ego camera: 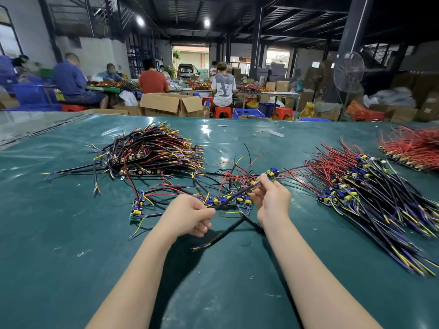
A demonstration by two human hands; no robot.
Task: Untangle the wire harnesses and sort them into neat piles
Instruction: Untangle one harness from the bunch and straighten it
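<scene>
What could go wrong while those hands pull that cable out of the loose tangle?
The black cable held by the left hand and right hand runs through the loose tangle, so pulling may drag neighbours along. A snagged circuit board could strain its thin wires.

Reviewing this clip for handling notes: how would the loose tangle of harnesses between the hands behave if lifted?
The loose tangle would likely lift floppy: its thin wires curl and cross freely. Neighbours would probably drag along, being interlaced. The small circuit boards likely dangle at wire ends, snagging easily.

A green-covered table [71, 233] carries three wire-harness piles [152, 153], [370, 191], [413, 148] and a loose tangle [213, 186].
</scene>
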